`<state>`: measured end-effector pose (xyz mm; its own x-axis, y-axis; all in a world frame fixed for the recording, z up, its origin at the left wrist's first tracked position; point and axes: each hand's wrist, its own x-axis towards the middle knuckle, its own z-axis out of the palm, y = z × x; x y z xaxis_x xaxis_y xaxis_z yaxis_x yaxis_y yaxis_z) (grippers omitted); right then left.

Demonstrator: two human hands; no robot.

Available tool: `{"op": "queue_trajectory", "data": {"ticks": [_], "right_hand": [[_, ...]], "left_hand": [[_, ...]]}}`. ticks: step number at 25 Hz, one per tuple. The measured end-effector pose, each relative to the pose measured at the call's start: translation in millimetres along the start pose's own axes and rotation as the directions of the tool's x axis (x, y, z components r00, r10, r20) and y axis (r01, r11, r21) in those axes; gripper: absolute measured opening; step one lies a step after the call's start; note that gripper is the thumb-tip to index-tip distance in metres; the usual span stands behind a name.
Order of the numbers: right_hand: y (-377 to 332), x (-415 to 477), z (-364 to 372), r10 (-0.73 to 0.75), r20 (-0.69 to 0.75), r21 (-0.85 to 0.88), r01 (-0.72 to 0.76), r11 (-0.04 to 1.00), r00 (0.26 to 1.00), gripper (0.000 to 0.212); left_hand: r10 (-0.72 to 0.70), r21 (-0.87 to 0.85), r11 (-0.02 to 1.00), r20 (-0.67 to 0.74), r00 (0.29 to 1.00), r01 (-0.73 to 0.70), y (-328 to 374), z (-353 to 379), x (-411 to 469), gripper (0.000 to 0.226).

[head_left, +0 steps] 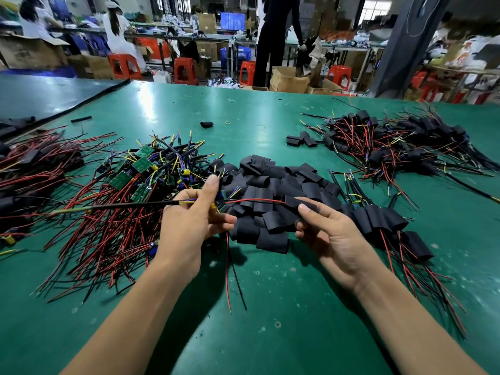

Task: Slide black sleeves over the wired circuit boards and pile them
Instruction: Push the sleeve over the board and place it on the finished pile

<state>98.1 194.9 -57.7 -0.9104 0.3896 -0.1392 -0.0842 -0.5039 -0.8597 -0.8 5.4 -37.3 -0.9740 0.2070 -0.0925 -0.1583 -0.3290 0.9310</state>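
My left hand (193, 220) grips a wired circuit board (216, 205), mostly hidden by the fingers; its black cable sticks out left and red and black wires hang below. My right hand (328, 230) pinches a black sleeve (299, 203), into which one red wire (254, 200) runs from the board. Between and behind my hands lies a heap of loose black sleeves (273, 182). Bare green boards with wires (135, 174) are heaped to the left. Sleeved boards lie piled by my right hand (384, 220).
The green table (270, 307) also carries a larger pile of sleeved boards (392, 142) at the far right, a wire bundle (29, 169) at the far left, and a few stray sleeves (300, 139). People, red stools and cardboard boxes stand beyond the table.
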Motion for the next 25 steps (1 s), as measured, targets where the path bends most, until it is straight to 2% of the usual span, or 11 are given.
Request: {"op": "queue_trajectory", "data": {"ticks": [2,5,7,9,13,17,25], "right_hand": [[1.9,0.1,2.4,-0.017,0.017,-0.017,0.017,1.0,1.0,0.032],[2.8,2.6,3.7,-0.069,0.0,0.04,0.069,0.997,0.998,0.019],[1.9,4.0,3.3,-0.082,-0.011,0.102,0.083,0.991,0.997,0.014],[1.4,3.7,2.9,-0.084,-0.002,0.094,0.084,0.992,0.996,0.02],[4.1,0.0,7.5,-0.066,0.073,0.03,0.064,0.998,0.995,0.038],[4.8,-2.3,11.8,-0.06,0.11,0.034,0.057,0.998,0.992,0.035],[4.2,-6.3,14.7,-0.06,0.134,-0.003,0.061,0.998,0.989,0.038]], "left_hand": [[-0.118,-0.005,0.993,0.104,0.988,0.119,0.4,3.1,-3.7,0.032],[-0.256,-0.025,0.961,0.288,0.923,0.274,3.3,5.5,-9.0,0.045],[-0.264,-0.051,0.951,0.38,0.887,0.305,5.7,3.8,-10.3,0.053],[-0.247,-0.073,0.948,0.439,0.864,0.308,7.9,1.2,-10.0,0.052],[-0.23,-0.048,0.959,0.448,0.864,0.281,7.2,1.5,-10.4,0.037],[-0.2,-0.033,0.972,0.411,0.889,0.234,3.1,2.9,-11.3,0.03],[-0.204,-0.022,0.972,0.422,0.883,0.235,2.6,5.0,-13.5,0.022]]}}
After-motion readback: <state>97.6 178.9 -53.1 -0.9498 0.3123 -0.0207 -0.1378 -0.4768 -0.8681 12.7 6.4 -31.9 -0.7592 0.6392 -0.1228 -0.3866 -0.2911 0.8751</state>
